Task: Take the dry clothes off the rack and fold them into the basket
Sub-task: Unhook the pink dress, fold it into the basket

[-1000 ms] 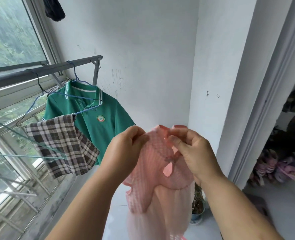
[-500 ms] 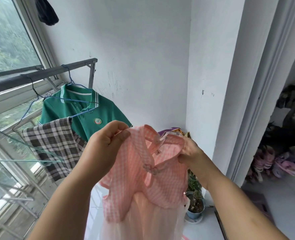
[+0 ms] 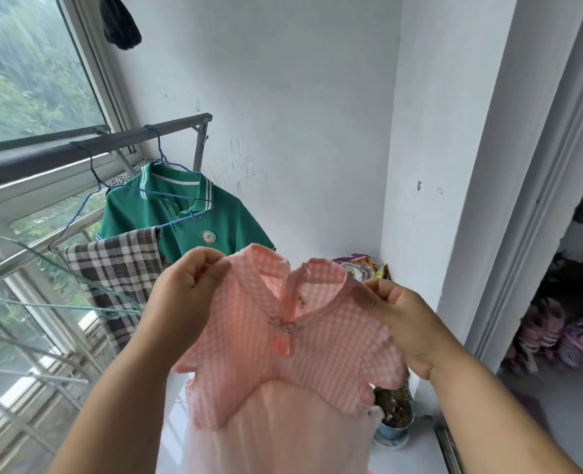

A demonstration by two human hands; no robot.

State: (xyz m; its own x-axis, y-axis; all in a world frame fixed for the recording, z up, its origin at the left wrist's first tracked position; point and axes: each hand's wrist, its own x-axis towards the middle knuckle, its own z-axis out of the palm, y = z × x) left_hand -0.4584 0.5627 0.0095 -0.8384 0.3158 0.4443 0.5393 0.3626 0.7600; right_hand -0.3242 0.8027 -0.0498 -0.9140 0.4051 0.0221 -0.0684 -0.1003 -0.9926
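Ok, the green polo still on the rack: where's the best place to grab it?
Likely the hanger hook above the green polo's collar, coming in from the right. The plaid cloth covers its lower left, while the right shoulder hangs free.

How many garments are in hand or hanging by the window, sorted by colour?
Pink: 1, dress, pinched by left hand and right hand
Green: 1, polo on a hanger
Brown plaid: 1, plaid cloth
Dark: 1, dark garment hanging at the top
Total: 4
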